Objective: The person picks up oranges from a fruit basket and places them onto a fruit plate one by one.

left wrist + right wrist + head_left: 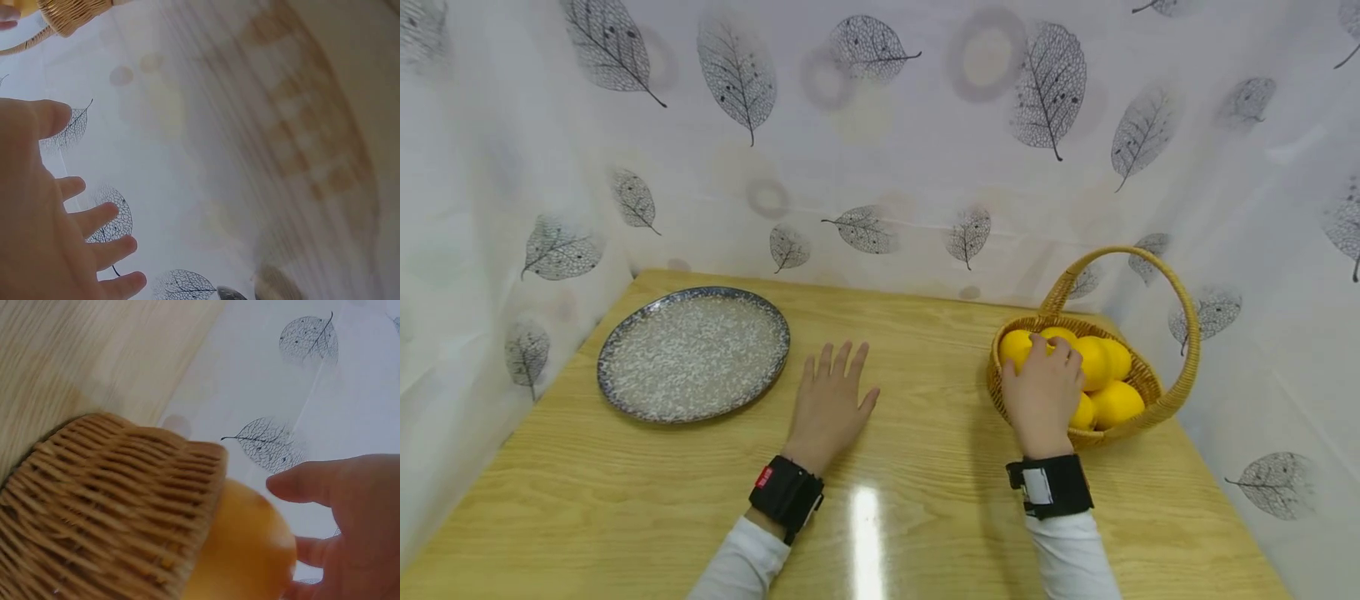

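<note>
My right hand reaches over the near left side of a wicker basket that holds several yellow lemons. In the right wrist view, one lemon bulges above the basket's woven wall. The thumb of that hand stands apart from this lemon, and its fingers are partly hidden behind it. My left hand is palm down over the wooden table, fingers straight and spread, holding nothing. Left of it lies an oval speckled plate with a dark rim.
The basket's tall arched handle rises on its right side. A white curtain with a leaf print hangs behind and on both sides of the wooden table.
</note>
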Demonstrator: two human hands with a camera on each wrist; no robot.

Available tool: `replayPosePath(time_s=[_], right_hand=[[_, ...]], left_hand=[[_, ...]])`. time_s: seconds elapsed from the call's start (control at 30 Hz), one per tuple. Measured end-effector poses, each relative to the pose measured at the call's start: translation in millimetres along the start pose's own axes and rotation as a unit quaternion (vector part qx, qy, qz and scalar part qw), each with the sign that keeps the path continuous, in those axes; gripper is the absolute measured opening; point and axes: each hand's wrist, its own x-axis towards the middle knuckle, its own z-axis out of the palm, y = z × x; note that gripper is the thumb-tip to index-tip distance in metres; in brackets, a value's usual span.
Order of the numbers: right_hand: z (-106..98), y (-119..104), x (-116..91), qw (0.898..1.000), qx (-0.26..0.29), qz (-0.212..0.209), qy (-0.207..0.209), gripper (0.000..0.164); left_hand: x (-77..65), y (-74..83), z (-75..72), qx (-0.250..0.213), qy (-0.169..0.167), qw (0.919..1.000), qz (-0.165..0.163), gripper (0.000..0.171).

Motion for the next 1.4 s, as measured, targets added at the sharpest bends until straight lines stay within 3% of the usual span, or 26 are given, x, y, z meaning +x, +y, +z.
replayPosePath(time_s=[0.1, 0.3, 0.5, 0.67, 0.8, 0.97, 1.17, 1.3, 1.4], right_hand=[[-2, 6, -2, 0.999, -0.014, 0.025, -0.016, 0.056], [-4, 9, -1, 0.999, -0.017, 0.024, -0.020, 0.058], [0, 10, -1, 0.999, -0.017, 0.026, -0.017, 0.058], [2, 11, 0, 1.000, -0.019, 0.019, -0.015, 0.058], [-1, 12, 0, 0.999, -0.025, 0.013, -0.016, 0.058], [-4, 13, -1, 1.000, -0.021, 0.013, -0.017, 0.059], [-1, 14, 1, 1.000, -0.015, 0.021, -0.014, 0.059], [1, 13, 1, 0.999, -0.013, 0.026, -0.017, 0.059], [1, 13, 1, 0.999, -0.012, 0.026, -0.017, 0.059]], left_hand=[[0.1, -1.9, 2.4, 0.011, -0.007, 0.9999, 0.000, 0.070], [4.1, -14.3, 7.7, 0.044, -0.006, 0.9990, 0.004, 0.071], [8.4, -36.5, 3.5, -0.033, -0.022, 0.9988, 0.029, 0.067], [11.0, -58.3, -16.7, -0.092, -0.063, 0.9934, 0.025, 0.064], [17.4, -81.7, -44.0, -0.112, -0.095, 0.9889, 0.026, 0.062], [31.4, -133.2, -77.8, -0.092, -0.104, 0.9904, 0.009, 0.059], [48.2, -225.7, -96.7, -0.033, -0.108, 0.9923, -0.050, 0.063], [42.9, -278.5, -101.8, 0.014, -0.124, 0.9864, -0.108, 0.063], [35.4, -299.2, -103.2, 0.040, -0.115, 0.9835, -0.134, 0.057]])
